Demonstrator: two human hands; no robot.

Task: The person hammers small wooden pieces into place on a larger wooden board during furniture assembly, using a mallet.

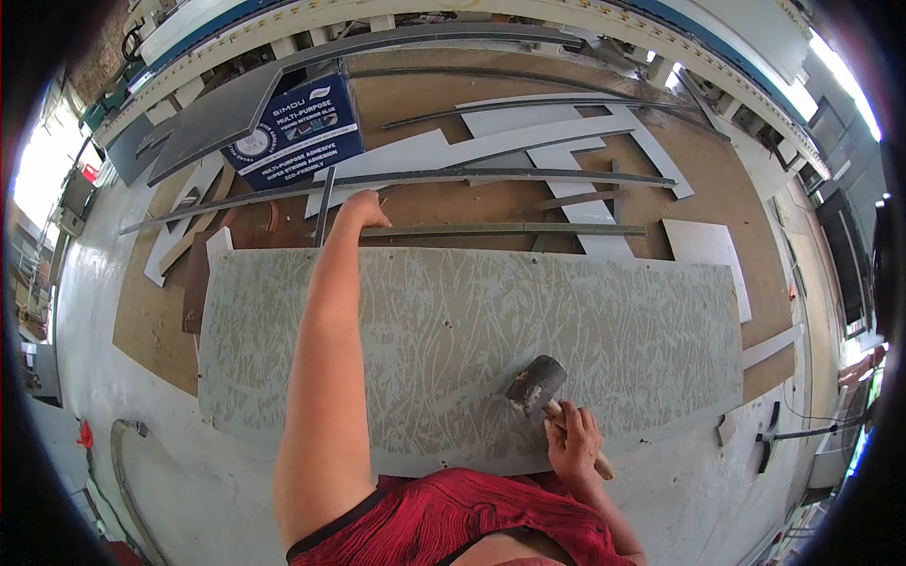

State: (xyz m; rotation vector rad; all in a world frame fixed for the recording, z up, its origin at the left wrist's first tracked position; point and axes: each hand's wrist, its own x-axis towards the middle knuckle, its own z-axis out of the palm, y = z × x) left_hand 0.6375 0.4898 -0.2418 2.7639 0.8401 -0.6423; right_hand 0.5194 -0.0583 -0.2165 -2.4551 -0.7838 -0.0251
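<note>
My right hand is closed round the wooden handle of a mallet, whose dark head rests on or just above a grey-green panel with a branch pattern. My left hand reaches past the panel's far edge, beside the left end of a long narrow strip. Its fingers are partly hidden and point down near that strip; what they touch, if anything, cannot be made out. A longer dark strip lies just beyond, and a short dark bar is left of the hand.
White and grey offcuts lie scattered on the brown board beyond the panel. A blue glue box stands back left, beside a large dark sheet. A long machine spans the back. A black T-shaped tool is at the right.
</note>
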